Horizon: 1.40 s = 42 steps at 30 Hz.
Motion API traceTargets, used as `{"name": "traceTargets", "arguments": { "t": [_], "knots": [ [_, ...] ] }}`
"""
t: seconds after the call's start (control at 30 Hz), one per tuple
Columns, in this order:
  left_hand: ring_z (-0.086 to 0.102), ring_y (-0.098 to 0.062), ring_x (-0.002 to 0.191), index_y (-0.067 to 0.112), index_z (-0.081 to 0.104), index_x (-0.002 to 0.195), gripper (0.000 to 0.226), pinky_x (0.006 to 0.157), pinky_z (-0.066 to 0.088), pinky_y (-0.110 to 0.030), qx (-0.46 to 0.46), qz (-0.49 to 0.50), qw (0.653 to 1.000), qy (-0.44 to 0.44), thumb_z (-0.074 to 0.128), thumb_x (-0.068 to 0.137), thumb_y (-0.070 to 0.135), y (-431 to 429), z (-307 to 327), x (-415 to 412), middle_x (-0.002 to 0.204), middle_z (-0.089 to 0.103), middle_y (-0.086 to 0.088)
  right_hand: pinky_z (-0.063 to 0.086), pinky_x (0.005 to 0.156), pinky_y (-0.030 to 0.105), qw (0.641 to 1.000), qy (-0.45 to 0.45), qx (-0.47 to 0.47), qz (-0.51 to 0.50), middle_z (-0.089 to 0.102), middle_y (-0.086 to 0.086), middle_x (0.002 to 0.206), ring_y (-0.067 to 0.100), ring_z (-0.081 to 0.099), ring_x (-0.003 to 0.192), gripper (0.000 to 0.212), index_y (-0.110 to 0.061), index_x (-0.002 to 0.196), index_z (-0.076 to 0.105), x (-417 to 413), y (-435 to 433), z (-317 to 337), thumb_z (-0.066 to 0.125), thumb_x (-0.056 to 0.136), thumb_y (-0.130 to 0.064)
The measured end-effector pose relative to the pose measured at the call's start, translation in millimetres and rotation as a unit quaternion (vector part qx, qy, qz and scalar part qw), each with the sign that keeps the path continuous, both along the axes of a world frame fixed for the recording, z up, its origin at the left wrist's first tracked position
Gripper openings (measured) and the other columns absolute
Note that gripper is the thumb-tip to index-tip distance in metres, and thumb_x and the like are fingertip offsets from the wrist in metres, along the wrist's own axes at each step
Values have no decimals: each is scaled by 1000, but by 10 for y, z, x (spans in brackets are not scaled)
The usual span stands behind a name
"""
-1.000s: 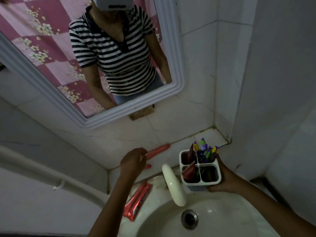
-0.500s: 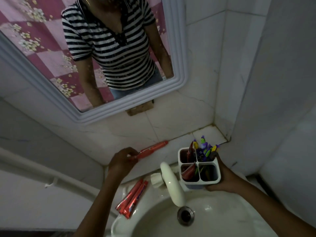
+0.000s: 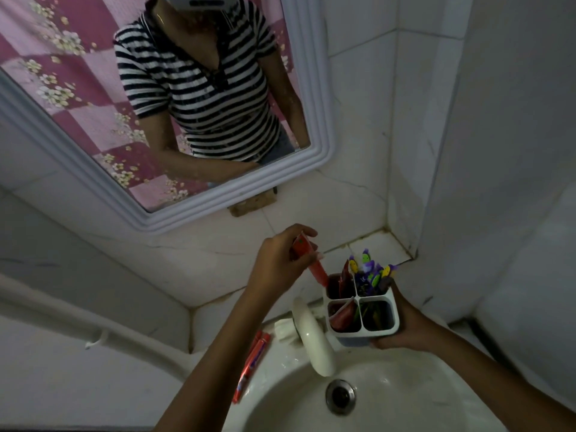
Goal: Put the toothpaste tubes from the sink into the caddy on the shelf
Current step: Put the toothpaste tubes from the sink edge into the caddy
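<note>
My left hand (image 3: 282, 260) grips a red toothpaste tube (image 3: 311, 263), tilted with its lower end dipping into the back-left compartment of the white four-part caddy (image 3: 391, 327). My right hand (image 3: 405, 322) holds the caddy from its right side, just above the sink rim. Other red tubes stand in the caddy's two left compartments; colourful toothbrushes (image 3: 371, 271) fill the back-right one. Two more red toothpaste tubes (image 3: 252, 363) lie on the sink's left rim, partly hidden by my left forearm.
A white tap (image 3: 313, 341) juts over the sink basin (image 3: 405, 400) with its metal drain (image 3: 340, 395). A tiled shelf (image 3: 378, 244) runs behind, ending in the right corner. A mirror (image 3: 318, 104) hangs on the wall above; a white pipe (image 3: 46, 307) crosses at left.
My left hand lifted the red tube off the shelf and swung it right, tipping its end into the caddy. My right hand kept hold of the caddy.
</note>
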State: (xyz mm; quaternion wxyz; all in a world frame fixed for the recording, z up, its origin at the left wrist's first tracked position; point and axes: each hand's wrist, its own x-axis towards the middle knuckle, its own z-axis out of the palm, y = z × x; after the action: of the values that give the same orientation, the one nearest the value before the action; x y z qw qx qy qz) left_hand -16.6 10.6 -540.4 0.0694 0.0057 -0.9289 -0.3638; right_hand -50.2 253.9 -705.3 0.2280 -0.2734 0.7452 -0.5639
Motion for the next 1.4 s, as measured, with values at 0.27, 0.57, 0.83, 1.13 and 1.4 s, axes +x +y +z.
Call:
{"name": "traceTargets", "arguments": {
  "t": [0.27,0.57,0.83,1.13,1.4],
  "knots": [
    [72,-12,77,21,61,120,33,77,60,-36,-46,-84,988,-118,59,92,38,105,-47,-134,106,72,0,36,89,-4,996,-54,68,-11,37,-27,122,-28,40,107,115,-71,118,12,-9,64,-78,89,59,-9],
    [50,-23,128,26,45,139,42,100,44,-36,-230,108,938,-234,44,97,30,-596,-940,-224,145,50,-1,31,87,-9,995,-92,49,-11,33,-25,127,4,34,126,120,-25,145,3,-33,51,-162,88,62,-8],
    [63,-25,106,24,60,120,31,81,50,-34,-308,144,914,-219,50,92,31,-759,-1404,29,120,62,-3,33,90,-6,994,-87,62,-15,32,-2,142,14,36,131,125,-14,149,2,-36,61,-173,89,59,-13],
    [58,-3,63,35,67,82,9,54,44,-26,-109,218,967,74,70,80,43,-545,-321,292,68,63,17,33,89,-6,994,-77,72,-7,37,-17,133,-2,38,124,120,-21,148,10,-42,52,-177,90,59,-11],
    [68,1,58,18,72,86,15,56,54,-13,56,73,995,32,74,79,30,-92,172,270,66,70,10,38,89,-3,996,-63,60,-3,40,-15,132,-9,44,120,114,-25,143,15,-58,52,-180,89,58,-5]
  ]
}}
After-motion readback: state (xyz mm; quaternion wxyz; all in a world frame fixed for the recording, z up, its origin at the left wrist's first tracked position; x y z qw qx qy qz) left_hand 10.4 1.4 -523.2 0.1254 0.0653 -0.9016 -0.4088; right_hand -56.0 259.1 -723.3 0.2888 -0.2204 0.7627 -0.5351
